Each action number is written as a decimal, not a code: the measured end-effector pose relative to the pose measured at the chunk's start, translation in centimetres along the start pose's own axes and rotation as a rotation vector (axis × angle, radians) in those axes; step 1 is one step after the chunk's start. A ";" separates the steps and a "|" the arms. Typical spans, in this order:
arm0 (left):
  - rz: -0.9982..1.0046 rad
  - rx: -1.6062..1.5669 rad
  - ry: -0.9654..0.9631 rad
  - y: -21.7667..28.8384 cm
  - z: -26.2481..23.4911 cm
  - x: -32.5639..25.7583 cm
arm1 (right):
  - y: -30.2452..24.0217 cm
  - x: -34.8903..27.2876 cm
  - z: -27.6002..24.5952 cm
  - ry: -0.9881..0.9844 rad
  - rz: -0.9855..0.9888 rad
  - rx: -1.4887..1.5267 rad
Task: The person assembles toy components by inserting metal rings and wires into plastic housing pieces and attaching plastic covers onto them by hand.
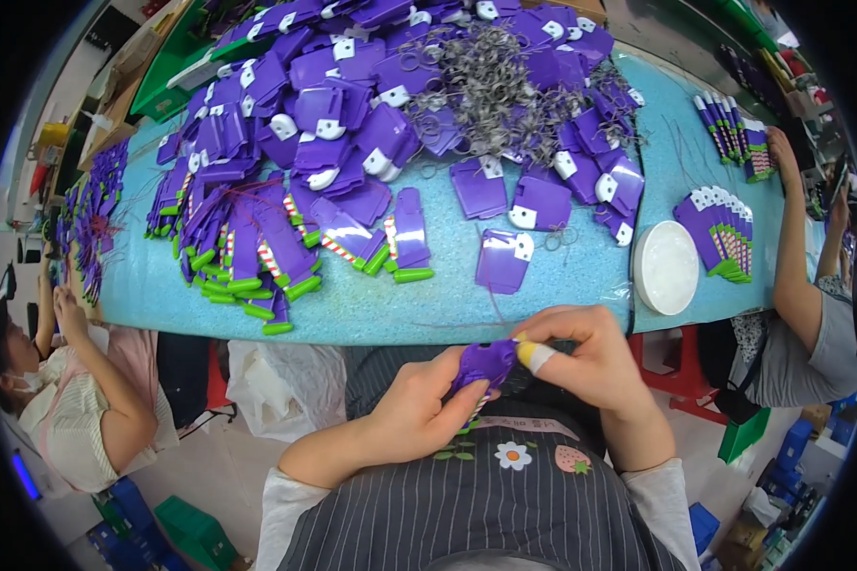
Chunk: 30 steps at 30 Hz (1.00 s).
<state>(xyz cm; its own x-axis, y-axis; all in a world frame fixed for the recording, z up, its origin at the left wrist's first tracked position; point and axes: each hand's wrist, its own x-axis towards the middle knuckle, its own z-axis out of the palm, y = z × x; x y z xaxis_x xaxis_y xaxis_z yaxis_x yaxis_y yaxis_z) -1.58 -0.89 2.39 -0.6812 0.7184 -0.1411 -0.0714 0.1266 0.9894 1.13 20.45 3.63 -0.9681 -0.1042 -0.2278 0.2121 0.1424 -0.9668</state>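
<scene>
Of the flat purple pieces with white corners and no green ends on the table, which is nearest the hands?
The lone purple piece just beyond the right hand, white corner at its upper right. Others like it lie farther back.

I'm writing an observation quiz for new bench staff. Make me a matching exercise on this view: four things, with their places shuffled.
Things:
1. White bowl
2. Grey tangle of loops
3. Small purple piece
4. White plastic bag

Places:
A. In the left hand, right hand at its end
B. Off the table's near edge, left of the striped apron
C. Beside fanned purple pieces
D. On the far-side heap

Pairs: 1-C, 2-D, 3-A, 4-B
</scene>
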 end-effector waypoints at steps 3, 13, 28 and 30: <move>-0.111 -0.159 -0.061 -0.7 -0.4 -0.4 | 0.0 0.1 -0.9 0.161 -0.052 -0.062; -0.124 -0.584 0.028 0.2 -0.7 -0.4 | 1.1 5.8 -5.5 0.724 -0.102 -1.294; -0.106 -0.657 0.030 0.5 0.7 -0.9 | -0.1 -3.3 -10.8 0.762 -0.120 -0.984; -0.087 -0.660 0.006 0.7 0.8 -0.8 | 0.2 -3.6 -10.9 0.704 -0.111 -0.920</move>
<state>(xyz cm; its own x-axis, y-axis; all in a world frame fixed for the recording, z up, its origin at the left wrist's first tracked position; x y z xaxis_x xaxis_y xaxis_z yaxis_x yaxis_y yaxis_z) -0.49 -0.85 3.18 -0.6569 0.7202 -0.2232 -0.5561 -0.2630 0.7884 3.22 31.54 5.55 -0.8967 0.3675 0.2466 0.2243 0.8577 -0.4627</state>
